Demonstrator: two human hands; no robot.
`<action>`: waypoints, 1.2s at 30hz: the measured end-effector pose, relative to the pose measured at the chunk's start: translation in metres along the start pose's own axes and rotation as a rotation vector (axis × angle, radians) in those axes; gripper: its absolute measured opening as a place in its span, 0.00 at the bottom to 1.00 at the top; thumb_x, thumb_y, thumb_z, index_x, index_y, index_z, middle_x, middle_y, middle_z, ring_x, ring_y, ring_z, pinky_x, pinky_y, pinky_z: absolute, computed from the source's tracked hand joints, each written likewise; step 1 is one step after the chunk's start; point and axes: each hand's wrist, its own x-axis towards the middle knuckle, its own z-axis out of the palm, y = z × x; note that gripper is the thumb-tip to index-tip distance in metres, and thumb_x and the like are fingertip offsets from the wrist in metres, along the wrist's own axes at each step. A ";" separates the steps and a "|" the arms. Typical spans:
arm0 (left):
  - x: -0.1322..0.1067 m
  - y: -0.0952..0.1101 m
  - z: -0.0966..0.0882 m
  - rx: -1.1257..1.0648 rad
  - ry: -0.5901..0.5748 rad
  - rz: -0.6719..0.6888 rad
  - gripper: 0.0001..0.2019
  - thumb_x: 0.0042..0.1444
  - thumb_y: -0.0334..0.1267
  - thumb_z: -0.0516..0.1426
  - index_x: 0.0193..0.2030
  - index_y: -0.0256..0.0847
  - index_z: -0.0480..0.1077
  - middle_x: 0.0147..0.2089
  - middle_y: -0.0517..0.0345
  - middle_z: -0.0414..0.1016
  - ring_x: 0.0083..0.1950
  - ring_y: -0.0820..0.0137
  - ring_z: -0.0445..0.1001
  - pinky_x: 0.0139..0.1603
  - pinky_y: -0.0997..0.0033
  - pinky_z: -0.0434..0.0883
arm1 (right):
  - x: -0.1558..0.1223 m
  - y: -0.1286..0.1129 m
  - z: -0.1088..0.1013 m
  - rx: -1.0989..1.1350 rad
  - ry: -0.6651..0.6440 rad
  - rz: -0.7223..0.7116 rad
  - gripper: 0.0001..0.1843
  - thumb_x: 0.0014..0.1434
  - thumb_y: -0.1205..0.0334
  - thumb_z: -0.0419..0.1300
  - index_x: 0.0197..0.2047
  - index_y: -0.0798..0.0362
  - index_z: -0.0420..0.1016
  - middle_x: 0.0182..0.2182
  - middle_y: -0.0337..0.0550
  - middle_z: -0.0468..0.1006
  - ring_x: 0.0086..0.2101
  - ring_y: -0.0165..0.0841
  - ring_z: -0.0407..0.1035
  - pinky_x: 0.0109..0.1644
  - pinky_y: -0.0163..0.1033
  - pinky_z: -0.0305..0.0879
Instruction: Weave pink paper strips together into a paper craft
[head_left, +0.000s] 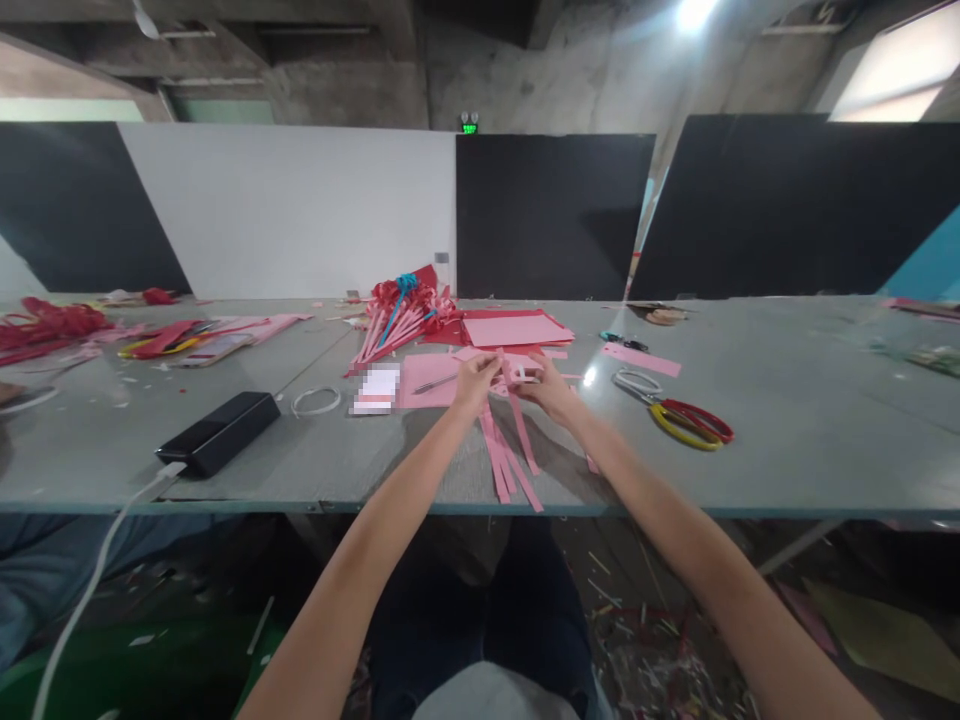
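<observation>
Two bare hands at work over a grey bench (810,400); clock directions are read from the point between the hands, with 12 at the bench's far edge. The left hand (476,382) has its fingers pinched on pink strips (525,434) near their upper end; the right hand (551,390), at 3 beside it, has its fingers closed on the same pink work, around a part with a whitish patch, the exact contact being partly hidden. The loose ends of the strips fan out towards 6, above the near edge. At 9, just beside the left hand, a pen (431,385) lies on a pink sheet (427,367), and next to these is a white slip (381,385), its face blurred. Farther out, a little below 9, are a coil (315,402) of pale cord and a black box (221,430) with a white cable (97,570) dropping over the edge. At 10 rests a bundle (405,310) of red and pink lengths tied in blue; at 12, a stack (516,330) of pink and red sheets. At 3 lies a separate pink tag (643,360); between 3 and 4, scissors (690,422), with one red and one yellow handle, point towards the tag's side.
</observation>
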 end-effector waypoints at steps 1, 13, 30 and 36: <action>0.000 0.001 0.000 -0.017 0.001 -0.009 0.08 0.47 0.39 0.61 0.28 0.37 0.70 0.28 0.60 0.72 0.29 0.76 0.70 0.34 0.76 0.69 | -0.001 -0.001 -0.001 0.000 0.007 0.014 0.28 0.41 0.65 0.64 0.47 0.45 0.60 0.33 0.35 0.73 0.33 0.32 0.73 0.40 0.43 0.73; -0.009 0.011 0.004 0.235 -0.044 0.068 0.02 0.49 0.31 0.57 0.27 0.37 0.69 0.24 0.61 0.71 0.25 0.75 0.71 0.27 0.77 0.66 | 0.008 -0.002 -0.025 -0.260 0.108 -0.122 0.09 0.49 0.55 0.59 0.30 0.51 0.72 0.27 0.39 0.76 0.31 0.33 0.71 0.40 0.41 0.66; -0.005 0.002 0.006 0.251 -0.183 0.111 0.03 0.48 0.28 0.57 0.30 0.36 0.72 0.29 0.57 0.77 0.30 0.72 0.76 0.33 0.74 0.70 | 0.004 0.002 -0.019 -0.299 0.085 -0.253 0.11 0.51 0.52 0.59 0.28 0.51 0.70 0.24 0.37 0.72 0.26 0.30 0.66 0.31 0.36 0.61; -0.006 0.000 0.005 0.264 -0.166 0.098 0.02 0.48 0.32 0.58 0.30 0.36 0.71 0.30 0.56 0.76 0.30 0.72 0.75 0.34 0.73 0.70 | 0.005 0.003 -0.019 -0.308 0.107 -0.276 0.11 0.51 0.53 0.59 0.28 0.52 0.70 0.25 0.38 0.73 0.27 0.31 0.67 0.31 0.36 0.62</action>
